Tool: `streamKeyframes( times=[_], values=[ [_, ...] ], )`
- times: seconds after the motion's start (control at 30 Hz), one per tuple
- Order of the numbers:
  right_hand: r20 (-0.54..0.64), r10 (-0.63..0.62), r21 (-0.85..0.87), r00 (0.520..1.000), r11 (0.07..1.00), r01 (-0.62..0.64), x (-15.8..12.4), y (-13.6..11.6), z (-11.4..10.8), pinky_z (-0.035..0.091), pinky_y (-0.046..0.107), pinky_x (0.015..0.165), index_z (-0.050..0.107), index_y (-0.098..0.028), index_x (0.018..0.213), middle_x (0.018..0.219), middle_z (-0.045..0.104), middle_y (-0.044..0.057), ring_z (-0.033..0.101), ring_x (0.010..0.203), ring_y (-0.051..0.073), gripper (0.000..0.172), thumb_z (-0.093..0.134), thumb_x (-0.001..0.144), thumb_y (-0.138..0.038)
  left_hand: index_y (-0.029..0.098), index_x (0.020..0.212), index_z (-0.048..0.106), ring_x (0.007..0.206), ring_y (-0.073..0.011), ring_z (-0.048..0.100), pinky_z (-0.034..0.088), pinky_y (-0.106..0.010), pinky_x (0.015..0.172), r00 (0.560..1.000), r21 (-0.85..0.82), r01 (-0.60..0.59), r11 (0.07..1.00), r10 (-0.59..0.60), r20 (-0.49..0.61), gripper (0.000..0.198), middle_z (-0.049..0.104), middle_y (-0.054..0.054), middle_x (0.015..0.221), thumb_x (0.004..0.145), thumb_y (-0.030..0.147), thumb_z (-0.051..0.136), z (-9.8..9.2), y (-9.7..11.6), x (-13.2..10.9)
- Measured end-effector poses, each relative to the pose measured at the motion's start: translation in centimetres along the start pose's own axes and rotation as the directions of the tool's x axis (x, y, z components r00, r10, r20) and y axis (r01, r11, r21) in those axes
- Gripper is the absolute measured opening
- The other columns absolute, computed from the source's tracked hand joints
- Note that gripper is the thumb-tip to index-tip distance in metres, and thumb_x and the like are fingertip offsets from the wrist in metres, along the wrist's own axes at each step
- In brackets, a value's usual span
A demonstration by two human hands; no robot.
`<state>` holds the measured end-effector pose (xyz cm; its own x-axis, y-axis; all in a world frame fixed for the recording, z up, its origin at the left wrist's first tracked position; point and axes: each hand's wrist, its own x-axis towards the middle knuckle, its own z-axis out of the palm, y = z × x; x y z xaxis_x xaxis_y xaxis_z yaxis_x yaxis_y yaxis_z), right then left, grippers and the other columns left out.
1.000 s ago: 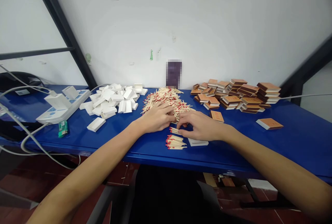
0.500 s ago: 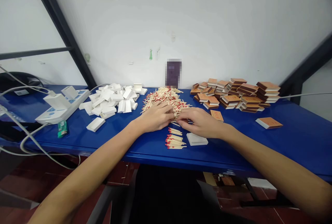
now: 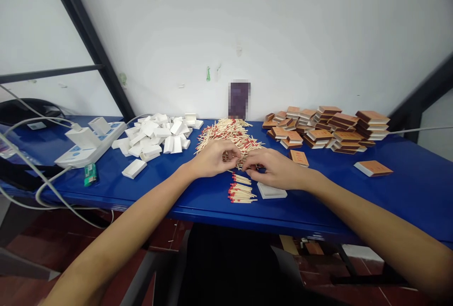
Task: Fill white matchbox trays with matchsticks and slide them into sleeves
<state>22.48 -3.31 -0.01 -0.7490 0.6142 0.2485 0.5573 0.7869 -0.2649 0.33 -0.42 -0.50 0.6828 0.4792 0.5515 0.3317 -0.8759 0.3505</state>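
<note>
1. My left hand (image 3: 215, 158) and right hand (image 3: 272, 169) half-curl at the near edge of the match pile (image 3: 223, 135); can't tell what either grip holds.
2. Nearer me, matches (image 3: 242, 193) lie heads left, likely for alignment.

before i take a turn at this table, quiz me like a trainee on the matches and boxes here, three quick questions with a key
1. True or false: the big heap of matches lies between the pile of white trays and the stacked orange-topped boxes.

2. In the small front group of matches, which way do most red heads point, as the picture shows it?
a) right
b) left
c) toward the wall

3. Which grip is nearer the single white tray just right of that front group?

Key: 1. True. 2. b. 3. The right grip.
</note>
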Motion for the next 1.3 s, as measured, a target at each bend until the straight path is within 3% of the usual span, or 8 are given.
streamKeyframes(
  times=[0.3,0.47,0.7,0.87,1.03,1.1,1.2,1.3],
  values=[
    [0.045,0.034,-0.009,0.998,0.999,-0.033,0.2,-0.2,-0.1,0.044,0.034,0.081,0.073,-0.019,0.095,0.091,0.071,0.007,0.063,0.087,0.022,0.026,0.048,0.093,-0.020,0.018,0.096,0.068,0.072,-0.0123,0.059,0.050,-0.028,0.068,0.999,0.058,-0.034,0.998,0.036,-0.034,0.023,0.066,-0.002,0.082,0.082,0.012,0.052,-0.3,0.3,-0.1],
    [0.080,0.005,0.002,0.997,1.000,-0.005,0.4,-0.2,0.3,0.045,0.035,0.085,0.072,-0.020,0.108,0.095,0.070,0.007,0.063,0.091,0.022,0.030,0.046,0.094,-0.018,0.017,0.084,0.068,0.072,-0.0127,0.060,0.051,-0.027,0.065,0.999,-0.024,-0.006,1.000,0.005,-0.048,0.019,0.066,-0.002,0.079,0.078,0.011,0.052,-0.4,0.6,0.0],
    [0.076,-0.017,-0.051,0.997,0.998,0.021,0.6,0.0,0.9,0.042,0.039,0.086,0.065,-0.023,0.129,0.100,0.065,0.009,0.058,0.097,0.024,0.040,0.040,0.098,-0.021,0.015,0.083,0.068,0.071,-0.0119,0.063,0.054,-0.023,0.059,0.987,-0.173,0.037,0.984,-0.062,-0.145,0.015,0.069,-0.004,0.081,0.080,0.014,0.054,-0.9,1.3,0.1],
    [0.016,0.018,-0.068,1.000,0.998,-0.017,0.5,0.2,0.1,0.037,0.036,0.079,0.072,-0.024,0.116,0.086,0.060,0.007,0.054,0.087,0.023,0.036,0.040,0.099,-0.026,0.016,0.080,0.071,0.073,-0.0136,0.066,0.055,-0.029,0.069,0.988,-0.141,0.024,0.990,-0.045,-0.145,0.013,0.073,-0.004,0.080,0.079,0.014,0.058,-1.4,0.9,-0.3],
    [-0.226,0.116,0.030,0.967,0.993,-0.112,0.4,0.6,-0.2,0.035,0.032,0.073,0.072,-0.019,0.082,0.081,0.061,0.005,0.055,0.078,0.019,0.033,0.052,0.095,-0.042,0.016,0.078,0.071,0.075,-0.0149,0.069,0.055,-0.030,0.073,0.992,-0.113,0.061,0.992,-0.073,-0.101,0.011,0.075,-0.004,0.080,0.079,0.015,0.060,-1.4,1.0,-0.7],
    [-0.273,0.109,0.043,0.956,0.994,-0.101,0.3,0.6,-0.1,0.035,0.031,0.072,0.070,-0.019,0.078,0.080,0.063,0.004,0.055,0.075,0.018,0.030,0.058,0.091,-0.043,0.017,0.076,0.071,0.074,-0.0145,0.069,0.055,-0.029,0.072,0.994,-0.109,0.061,0.992,-0.070,-0.089,0.011,0.075,-0.003,0.079,0.079,0.015,0.060,-1.2,1.1,-0.7],
    [-0.212,0.037,0.050,0.977,0.998,-0.027,0.3,0.6,0.0,0.035,0.031,0.073,0.071,-0.020,0.085,0.079,0.067,0.003,0.057,0.074,0.017,0.024,0.059,0.092,-0.040,0.018,0.078,0.071,0.073,-0.0134,0.068,0.054,-0.028,0.073,0.997,-0.094,0.046,0.995,-0.051,-0.059,0.010,0.075,-0.002,0.078,0.080,0.015,0.062,-1.0,1.0,-0.8],
    [-0.129,0.004,0.065,0.992,0.998,0.004,0.3,0.5,0.1,0.034,0.030,0.071,0.071,-0.020,0.083,0.075,0.067,0.002,0.056,0.069,0.016,0.025,0.055,0.095,-0.035,0.019,0.083,0.071,0.079,-0.0144,0.067,0.052,-0.030,0.080,0.999,0.001,0.011,1.000,-0.011,0.048,0.009,0.074,-0.001,0.083,0.082,0.017,0.062,-1.0,0.5,-0.9]
  ],
)
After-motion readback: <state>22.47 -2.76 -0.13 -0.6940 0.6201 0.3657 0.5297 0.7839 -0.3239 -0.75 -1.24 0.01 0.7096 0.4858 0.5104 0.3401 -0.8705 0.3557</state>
